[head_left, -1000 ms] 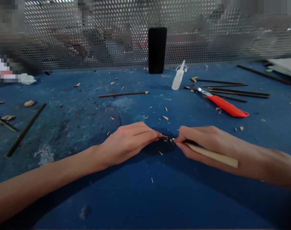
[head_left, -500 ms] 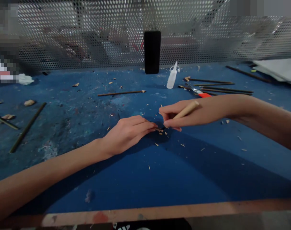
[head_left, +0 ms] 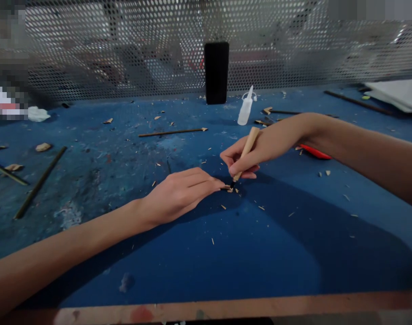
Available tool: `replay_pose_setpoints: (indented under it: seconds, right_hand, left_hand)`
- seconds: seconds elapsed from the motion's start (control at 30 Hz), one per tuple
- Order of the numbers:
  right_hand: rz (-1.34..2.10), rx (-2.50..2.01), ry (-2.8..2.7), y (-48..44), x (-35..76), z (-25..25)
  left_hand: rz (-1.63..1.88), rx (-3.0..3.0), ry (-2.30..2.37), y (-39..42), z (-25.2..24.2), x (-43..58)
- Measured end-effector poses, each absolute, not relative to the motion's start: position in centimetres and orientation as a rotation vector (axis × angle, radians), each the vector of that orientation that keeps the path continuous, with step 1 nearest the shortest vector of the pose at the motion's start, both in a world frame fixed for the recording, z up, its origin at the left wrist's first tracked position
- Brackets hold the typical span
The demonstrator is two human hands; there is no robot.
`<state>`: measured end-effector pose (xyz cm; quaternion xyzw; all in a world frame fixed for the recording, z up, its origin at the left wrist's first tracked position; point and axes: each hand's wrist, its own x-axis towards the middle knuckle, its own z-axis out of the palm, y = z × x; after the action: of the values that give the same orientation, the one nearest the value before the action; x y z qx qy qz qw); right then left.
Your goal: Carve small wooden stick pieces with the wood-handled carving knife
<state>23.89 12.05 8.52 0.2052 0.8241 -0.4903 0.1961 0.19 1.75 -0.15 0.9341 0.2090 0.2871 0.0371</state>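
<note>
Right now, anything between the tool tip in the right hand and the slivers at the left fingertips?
Nothing visible. The tool, held in the right hand, points down with its dark tip right at the slivers, which lie by the fingertips of the left hand. No other object sits between them.

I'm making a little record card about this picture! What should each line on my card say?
Right hand: grips a pale wooden stick-shaped tool with a dark tip
Left hand: fingertips beside tiny tan wood shavings
Surface: scuffed blue workbench
Farther back: white plastic squeeze bottle, tall black block
Behind everything: perforated metal screen
Half hidden: red craft-knife handle, behind the right arm
</note>
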Motion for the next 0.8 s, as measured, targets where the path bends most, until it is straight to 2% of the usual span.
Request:
replay_pose_setpoints:
  seconds: [0.3, 0.43, 0.57, 0.8]
  right_hand:
    - [-1.258, 0.846, 2.620, 6.4, 27.9, 8.3]
    - [-1.552, 1.251, 2.574, 4.0, 29.5, 6.3]
    - [-1.752, 1.429, 2.563, 2.4, 29.2, 3.7]
    - [-1.601, 1.510, 2.745, 2.1, 28.7, 2.0]
  left_hand:
    - [0.830, 2.747, 0.674, 1.8, -0.1, -0.1]
    - [0.885, 2.764, 0.715, 1.9, -0.2, 0.3]
    - [0.882, 2.798, 0.740, 2.0, -0.2, 0.5]
    - [0.879, 2.807, 0.749, 1.9, 0.0, 0.7]
